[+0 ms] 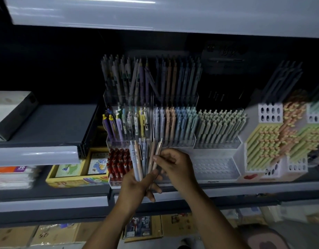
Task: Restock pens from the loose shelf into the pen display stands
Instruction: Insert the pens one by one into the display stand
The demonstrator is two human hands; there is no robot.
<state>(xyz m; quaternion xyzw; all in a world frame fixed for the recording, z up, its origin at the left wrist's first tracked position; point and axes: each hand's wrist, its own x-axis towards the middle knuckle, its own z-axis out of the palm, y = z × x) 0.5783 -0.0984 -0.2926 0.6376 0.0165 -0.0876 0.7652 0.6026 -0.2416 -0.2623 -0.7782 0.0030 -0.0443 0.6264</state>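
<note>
**Desk:** Entry one, the hands?

**Operator:** I log the left hand (137,184) directly in front of the clear tiered stand (175,141). Its fingers are curled round a bundle of pastel pens (136,159), which stands upright. The right hand (175,166) is just beside it, also before the stand, with thumb and fingertips pinching two beige pens (156,155). Their lower ends run behind the left thumb, so I cannot tell whether they are free of the bundle.

**Desk:** Entry two, stand contents?

**Operator:**
- Red pens (119,162) are in the stand's front-left compartment, partly covered by the bundle.
- Sage-green pens (220,124) are in its right middle tier.
- A perforated tray (214,168) is at its front right, with the holes showing.
- The back-row pens (149,76) at the stand's top tier are in shadow, and I cannot read their colours.

**Desk:** Surroundings?

**Operator:**
- A white honeycomb stand (270,112) is to the right of the clear stand. It is blurred and cut off by the frame edge.
- A yellow box (74,178) is to the left of the clear stand. Its print is illegible.
</note>
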